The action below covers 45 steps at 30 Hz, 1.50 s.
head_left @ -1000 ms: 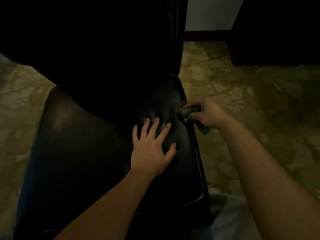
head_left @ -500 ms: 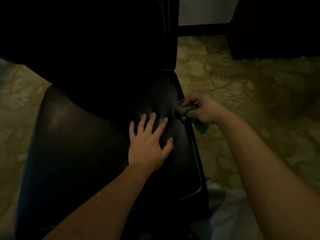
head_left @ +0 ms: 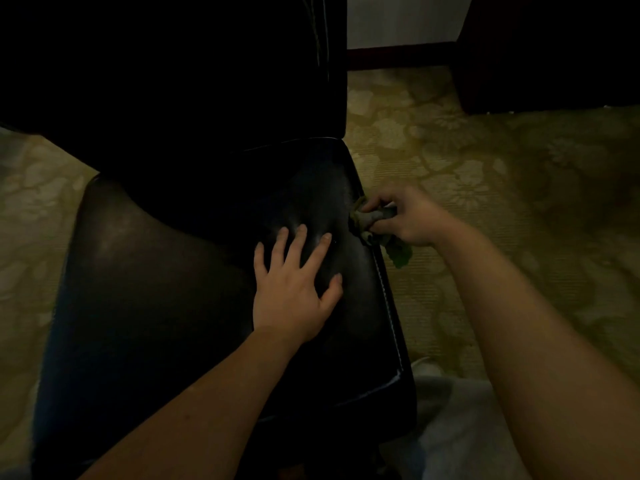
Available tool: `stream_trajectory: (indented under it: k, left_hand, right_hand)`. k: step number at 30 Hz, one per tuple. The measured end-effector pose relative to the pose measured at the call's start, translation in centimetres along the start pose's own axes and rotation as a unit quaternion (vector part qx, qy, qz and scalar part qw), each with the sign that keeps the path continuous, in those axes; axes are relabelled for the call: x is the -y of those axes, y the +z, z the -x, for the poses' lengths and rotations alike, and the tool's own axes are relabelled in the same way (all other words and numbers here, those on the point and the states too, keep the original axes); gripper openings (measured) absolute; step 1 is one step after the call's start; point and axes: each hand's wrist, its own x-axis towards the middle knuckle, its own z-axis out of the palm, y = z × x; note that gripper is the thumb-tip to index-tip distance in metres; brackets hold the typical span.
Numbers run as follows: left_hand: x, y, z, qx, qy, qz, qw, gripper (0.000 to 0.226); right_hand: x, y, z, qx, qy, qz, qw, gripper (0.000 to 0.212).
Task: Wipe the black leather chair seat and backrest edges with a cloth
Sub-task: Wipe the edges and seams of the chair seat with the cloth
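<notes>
Right hand (head_left: 408,216) is clenched on a bunched greenish cloth (head_left: 372,218), fingers curled round the wad, which is pressed against the right side edge of the seat (head_left: 156,289) just past the stitched seam (head_left: 389,306). A loose tail of cloth hangs off below the hand, over the carpet, clear of the leather. Left hand (head_left: 294,289) lies flat on the seat cushion beside it, fingers spread and straight, gripping nothing; the leather dimples under the fingertips, so it looks like it's bracing the chair. Backrest (head_left: 207,81) rises behind the seat, mostly lost in shadow; can't judge its surface. Patterned carpet (head_left: 485,168) all round, dark furniture (head_left: 554,46) at top right, pale fabric in the lower right corner that I can't identify. Step in hand, as I read it: wiping the seat's right edge, around mid-length. Next move probably wants the cloth run along the seam line, either toward the front corner or back to the seat-backrest junction, keeping pressure on the edge and not letting the wad roll off the side. Backrest edges likely yet to do.
</notes>
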Motion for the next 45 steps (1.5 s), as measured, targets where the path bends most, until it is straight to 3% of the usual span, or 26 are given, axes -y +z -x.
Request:
stream_trajectory:
  k: [7,9,13,23,29,32,39,45]
  left_hand:
    - [0.0,0.0,0.0,0.001,-0.001,0.001,1.0,0.064]
    - [0.0,0.0,0.0,-0.001,-0.001,0.002,1.0,0.064]
    - [0.0,0.0,-0.1,0.002,0.0,-0.001,1.0,0.064]
    - [-0.2,0.0,-0.2,0.0,-0.006,0.001,1.0,0.064]
    - [-0.2,0.1,-0.3,-0.002,-0.008,0.005,1.0,0.064]
    - [-0.2,0.0,-0.2,0.001,-0.008,0.006,1.0,0.064]
    - [-0.6,-0.2,-0.6,-0.001,-0.02,0.01,1.0,0.065]
    - [-0.6,0.0,-0.8,-0.004,-0.025,0.011,1.0,0.064]
  right_hand:
    - [-0.3,2.3,-0.2,-0.136,-0.059,0.011,0.989,0.031]
    - [0.0,1.6,-0.3,-0.109,-0.043,-0.007,0.993,0.028]
    - [0.0,-0.5,0.2,0.027,-0.003,-0.024,0.999,0.03]
    - [-0.5,1.7,-0.5,-0.109,-0.046,-0.016,0.993,0.031]
    - [-0.1,-0.6,0.0,0.028,-0.008,0.006,1.0,0.03]
    - [-0.4,-0.5,0.3,0.039,0.003,-0.008,0.999,0.029]
    - [-0.6,1.7,-0.5,-0.111,-0.058,-0.002,0.992,0.03]
    - [-1.1,-0.4,0.1,0.028,-0.016,-0.005,0.999,0.03]
